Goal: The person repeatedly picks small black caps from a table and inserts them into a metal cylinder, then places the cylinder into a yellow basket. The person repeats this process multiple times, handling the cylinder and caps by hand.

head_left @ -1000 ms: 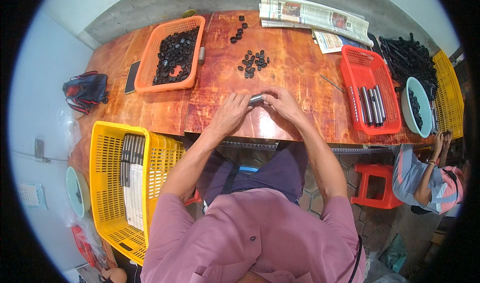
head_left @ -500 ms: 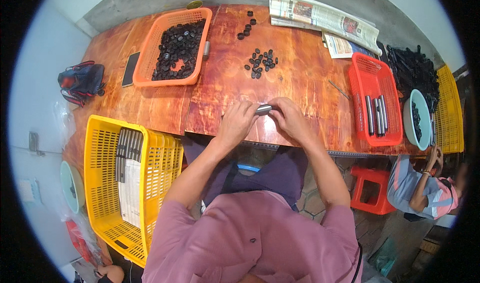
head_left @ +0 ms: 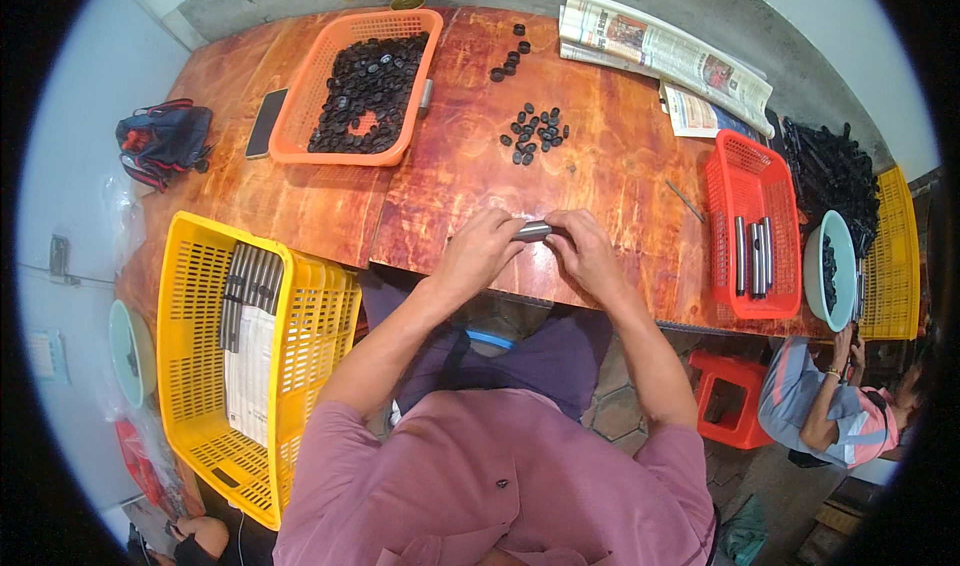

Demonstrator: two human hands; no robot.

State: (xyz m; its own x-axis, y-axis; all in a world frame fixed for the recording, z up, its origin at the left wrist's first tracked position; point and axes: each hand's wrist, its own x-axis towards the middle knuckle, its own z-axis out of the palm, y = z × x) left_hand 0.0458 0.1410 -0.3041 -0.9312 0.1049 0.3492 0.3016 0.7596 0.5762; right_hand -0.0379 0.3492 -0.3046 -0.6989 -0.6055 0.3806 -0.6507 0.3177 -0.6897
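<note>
Between my two hands lies a short grey metal tube (head_left: 533,232) with a dark end, held level just above the near edge of the wooden table (head_left: 620,206). My left hand (head_left: 478,254) wraps round its left part, and the fingers hide that end. At the other end, my right hand (head_left: 586,250) pinches the tube with thumb and fingers. Beyond the hands is a loose cluster of small black caps (head_left: 535,136), with several more caps (head_left: 510,64) farther back. To the right, a red basket (head_left: 728,304) holds several similar metal tubes (head_left: 757,256).
An orange basket (head_left: 335,158) full of black caps stands back left, beside a phone (head_left: 266,123). A yellow crate (head_left: 285,386) with tubes and paper is at my left. Newspapers (head_left: 660,51), a thin rod (head_left: 685,202) and a pale green bowl (head_left: 818,266) lie right. Another person (head_left: 830,406) sits far right.
The view has shifted slightly. Both hands still hold the metal tube in nearly the same place, with only a small change in finger position.
</note>
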